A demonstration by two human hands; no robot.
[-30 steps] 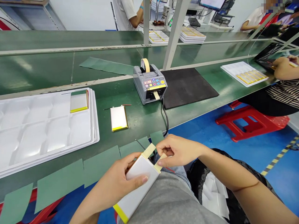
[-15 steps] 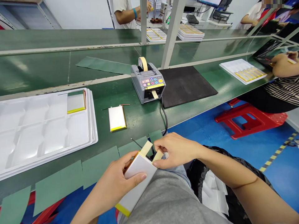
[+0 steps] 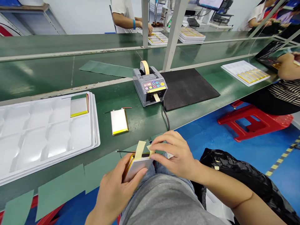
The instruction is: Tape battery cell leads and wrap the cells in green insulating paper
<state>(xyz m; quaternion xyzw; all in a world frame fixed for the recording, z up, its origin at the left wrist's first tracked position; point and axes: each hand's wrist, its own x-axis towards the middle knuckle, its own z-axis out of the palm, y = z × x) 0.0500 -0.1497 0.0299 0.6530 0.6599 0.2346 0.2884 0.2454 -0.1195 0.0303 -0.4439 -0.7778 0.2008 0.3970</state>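
left hand (image 3: 114, 190) grips battery pouch (image 3: 136, 165) | right hand (image 3: 174, 154) pinches tape (image 3: 151, 149)

The green worktop (image 3: 140, 122) carries a tape dispenser (image 3: 150, 86); a black mat (image 3: 188, 87) just right of it; a loose battery pouch (image 3: 119, 122) near its left front; stacked white trays (image 3: 47, 131) farther left.

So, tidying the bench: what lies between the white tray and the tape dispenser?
One loose battery pouch on the green belt, between white tray and tape dispenser, head view.

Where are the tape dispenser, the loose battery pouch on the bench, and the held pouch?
tape dispenser (image 3: 150, 87), head view, control panel.
loose battery pouch (image 3: 119, 121), head view, silver face.
held pouch (image 3: 135, 167), head view, silver face.
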